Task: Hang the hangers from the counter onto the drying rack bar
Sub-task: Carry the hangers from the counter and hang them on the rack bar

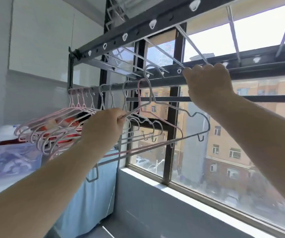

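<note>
A dark drying rack bar (162, 81) runs across the window. Several pink and grey wire hangers (79, 110) hang from its left part. My left hand (104, 124) grips two hangers by their shoulders: a grey hanger (196, 115) and a pink hanger (160, 117). The grey one's hook (148, 69) rises to the bar's height, just left of my right hand. My right hand (208, 83) is closed over the bar itself.
A window (224, 152) with dark frames fills the right, with a white sill (172, 188) below. A counter at the left carries a clear plastic box (9, 160) and red cloth. Light blue fabric (93, 194) hangs under the counter. Upper rack rails (138, 31) cross overhead.
</note>
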### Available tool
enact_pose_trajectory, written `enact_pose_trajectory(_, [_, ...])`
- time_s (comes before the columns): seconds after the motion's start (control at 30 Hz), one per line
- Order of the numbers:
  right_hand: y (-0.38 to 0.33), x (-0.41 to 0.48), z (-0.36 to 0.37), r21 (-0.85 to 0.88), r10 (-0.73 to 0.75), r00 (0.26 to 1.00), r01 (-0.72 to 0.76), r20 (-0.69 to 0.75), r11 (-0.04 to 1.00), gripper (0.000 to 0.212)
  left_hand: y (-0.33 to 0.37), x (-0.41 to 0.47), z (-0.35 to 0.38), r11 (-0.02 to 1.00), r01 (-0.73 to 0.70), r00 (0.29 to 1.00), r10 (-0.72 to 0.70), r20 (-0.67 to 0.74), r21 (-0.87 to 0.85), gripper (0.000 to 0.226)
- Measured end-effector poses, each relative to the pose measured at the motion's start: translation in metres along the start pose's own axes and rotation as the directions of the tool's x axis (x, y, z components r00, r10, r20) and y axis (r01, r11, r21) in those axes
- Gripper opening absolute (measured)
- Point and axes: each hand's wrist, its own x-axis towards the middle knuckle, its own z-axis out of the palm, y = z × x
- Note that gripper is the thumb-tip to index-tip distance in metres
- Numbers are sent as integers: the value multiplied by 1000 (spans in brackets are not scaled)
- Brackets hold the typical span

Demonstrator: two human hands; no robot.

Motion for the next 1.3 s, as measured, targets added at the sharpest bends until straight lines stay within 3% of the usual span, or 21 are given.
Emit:
enact_pose_trajectory(0.17, [-2, 0, 0, 3, 14, 1000, -14, 2, 1000, 23, 4, -3, 9, 1000, 5, 997, -4, 81, -9, 23])
enact_pose_trajectory(0.43, [-4, -3, -2, -18, 42, 997, -42, 57, 999, 26, 2, -7, 15, 999, 22, 996, -18, 90, -46, 24])
enact_pose_trajectory(0.57, [-6, -10, -2, -2, 38, 997, -38, 63, 999, 36, 2, -10, 12, 993, -38, 996, 47, 80, -110, 29])
enact_pose_trajectory(0.73, [1, -32, -3, 65, 21, 999, -18, -38, 998, 34, 15, -20, 15, 953, -225, 974, 214, -76, -201, 27])
enact_pose_trajectory(0.9, [23, -74, -9, 76, 14, 984, -1, -176, 997, 27, 62, -41, 38, 863, -292, 953, 299, -48, -413, 22])
enact_pose_trajectory(1.1, [75, -139, -34, 51, 30, 999, -29, -14, 998, 23, 140, -90, 76, 776, -189, 934, 332, 134, -602, 17])
enact_pose_trajectory(1.17, [100, -166, -45, 20, 56, 991, -58, 124, 998, 24, 171, -106, 82, 749, -160, 906, 371, 206, -643, 16])
enact_pose_trajectory(1.3, [159, -236, -66, -24, 117, 906, -117, 408, 993, 28, 250, -136, 88, 711, -117, 849, 434, 301, -694, 13])
